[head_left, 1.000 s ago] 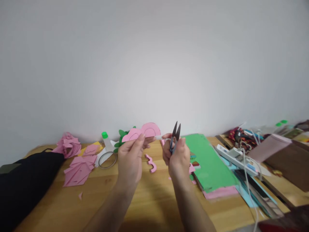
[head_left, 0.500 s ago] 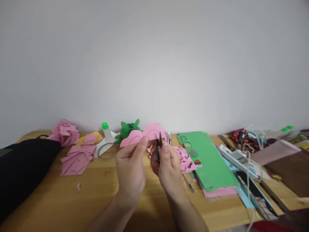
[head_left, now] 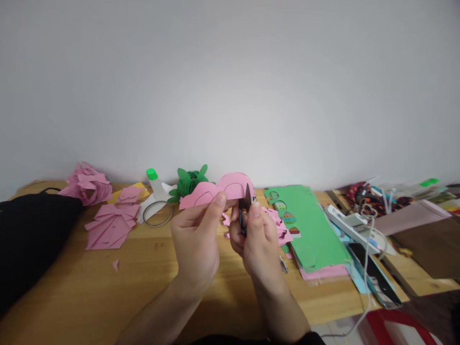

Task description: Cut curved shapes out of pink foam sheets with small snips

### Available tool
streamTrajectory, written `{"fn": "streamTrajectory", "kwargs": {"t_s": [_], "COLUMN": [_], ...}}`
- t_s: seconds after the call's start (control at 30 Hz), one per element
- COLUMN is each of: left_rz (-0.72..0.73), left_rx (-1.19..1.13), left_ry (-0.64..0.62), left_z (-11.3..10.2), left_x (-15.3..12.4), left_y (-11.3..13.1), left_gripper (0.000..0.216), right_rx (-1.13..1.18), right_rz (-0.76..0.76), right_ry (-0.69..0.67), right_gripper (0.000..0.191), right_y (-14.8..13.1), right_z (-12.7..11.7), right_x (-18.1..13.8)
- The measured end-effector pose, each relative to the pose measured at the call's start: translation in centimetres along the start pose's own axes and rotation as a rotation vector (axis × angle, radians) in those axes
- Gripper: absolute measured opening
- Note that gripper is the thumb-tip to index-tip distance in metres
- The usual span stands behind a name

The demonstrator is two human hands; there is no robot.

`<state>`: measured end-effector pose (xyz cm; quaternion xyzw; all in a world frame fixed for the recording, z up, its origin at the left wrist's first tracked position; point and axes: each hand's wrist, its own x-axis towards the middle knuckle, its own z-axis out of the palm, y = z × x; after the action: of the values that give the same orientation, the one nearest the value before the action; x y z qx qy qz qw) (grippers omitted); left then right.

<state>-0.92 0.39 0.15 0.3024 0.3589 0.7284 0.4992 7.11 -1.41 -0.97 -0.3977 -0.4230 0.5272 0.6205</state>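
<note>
My left hand [head_left: 197, 235] pinches the lower edge of a pink paper cutout [head_left: 233, 181] with two rounded humps and drawn curved lines. Dark-handled scissors [head_left: 246, 203] are gripped in my right hand [head_left: 259, 237], blades pointing up at the right end of the paper. Part of the scissor handles is hidden behind my fingers. Both hands are raised above the wooden table. Pink paper scraps [head_left: 278, 225] lie just beyond my right hand, and a green folded-paper figure [head_left: 192, 182] stands behind the cutout.
At left are a black cloth item [head_left: 36, 239], pink folded papers [head_left: 111, 227], a tape roll [head_left: 157, 214] and a green-capped glue bottle [head_left: 153, 179]. To the right lie green sheets [head_left: 312, 230], a power strip [head_left: 350, 227], a phone [head_left: 373, 273] and a white cable [head_left: 367, 268].
My right hand and the scissors have shifted slightly right, and the blades are more spread. The pink cutout has moved a little up and right. The view has tilted slightly down.
</note>
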Motion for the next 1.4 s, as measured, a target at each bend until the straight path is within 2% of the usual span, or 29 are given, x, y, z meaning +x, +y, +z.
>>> {"fn": "streamTrajectory", "kwargs": {"t_s": [0.33,0.7,0.87,1.23,1.4], "left_rz": [-0.033,-0.013,-0.012,-0.036,-0.040], "left_rx": [0.054,0.027,-0.001,-0.015,-0.043], "left_ry": [-0.022,-0.023,-0.009,-0.052,-0.032], "left_z": [-0.17,-0.22,-0.03,-0.09,0.01], "left_x": [-0.03,-0.06,0.00,0.02,0.12], "left_y": [0.10,-0.25,-0.13,0.12,0.30], "left_gripper": [0.014,0.024,0.017,0.016,0.015], "right_rx": [-0.035,-0.037,-0.077,-0.024,-0.014], "right_rz": [0.006,-0.004,0.004,-0.010,-0.025], "right_ry": [0.010,0.006,0.010,-0.022,-0.029], "right_gripper": [0.048,0.045,0.045,0.044,0.040], "right_y": [-0.27,-0.14,-0.07,-0.49,-0.43], "right_z": [-0.02,-0.28,-0.39,-0.32,-0.31], "right_x": [0.12,0.11,0.10,0.06,-0.07]}}
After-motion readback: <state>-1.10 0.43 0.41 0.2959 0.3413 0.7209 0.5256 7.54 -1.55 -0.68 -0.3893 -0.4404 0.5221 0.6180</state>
